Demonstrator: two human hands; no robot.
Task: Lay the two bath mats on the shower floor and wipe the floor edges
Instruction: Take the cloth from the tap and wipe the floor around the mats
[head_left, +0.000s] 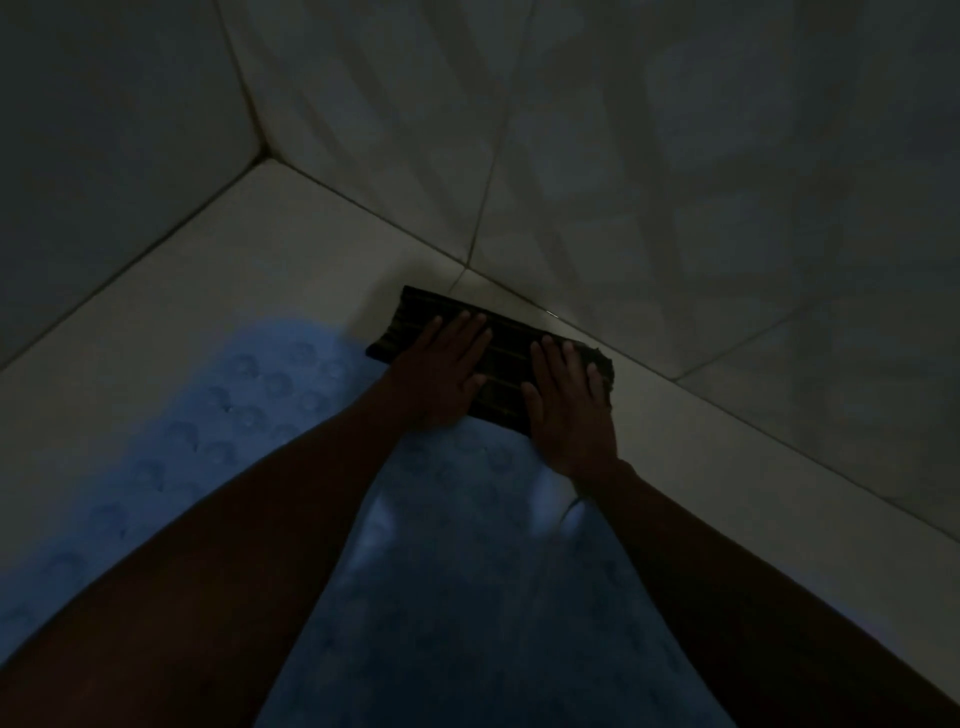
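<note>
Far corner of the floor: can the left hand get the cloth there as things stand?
Probably yes. The left hand lies flat on the cloth, the strip of floor up to the corner shows nothing in the way, and the mat lies beside it.

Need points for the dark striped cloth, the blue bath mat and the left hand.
dark striped cloth (506, 358), head view, bare middle between the hands.
blue bath mat (249, 410), head view, bumpy part left of the arms.
left hand (441, 371), head view, back of the hand.

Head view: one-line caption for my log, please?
Both hands, left hand and right hand, press a dark cloth flat beside the blue mat.
</note>
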